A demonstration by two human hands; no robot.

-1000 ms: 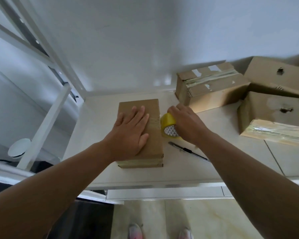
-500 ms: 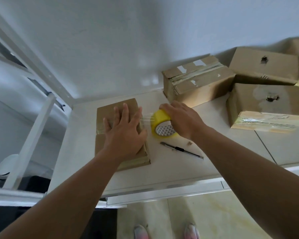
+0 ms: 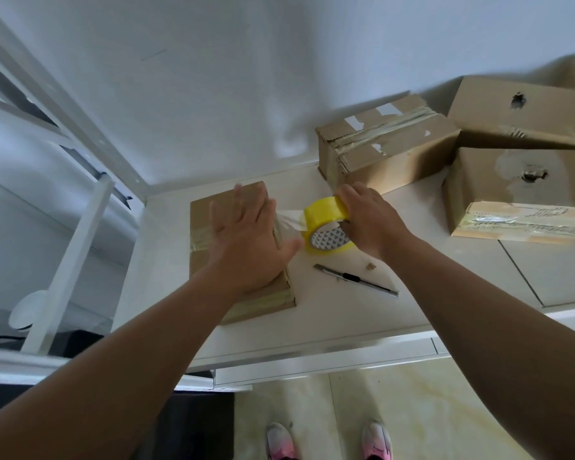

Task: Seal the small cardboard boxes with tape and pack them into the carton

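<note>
- While the left hand (image 3: 246, 240) presses flat on the small box (image 3: 210, 207), near left on the worktop (image 3: 346, 313), the right hand (image 3: 369, 220) grips the tape roll (image 3: 319, 210) beside it, strip stretched between.
- Uncut yet; utility knife (image 3: 356, 280) lies near.
- Three other boxes (image 3: 385, 144) sit far right; packing remains, carton unseen.

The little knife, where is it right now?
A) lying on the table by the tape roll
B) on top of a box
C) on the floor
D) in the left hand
A: the knife lies flat on the table, just in front of the yellow tape roll that the right hand grips, and no hand touches it.
</note>
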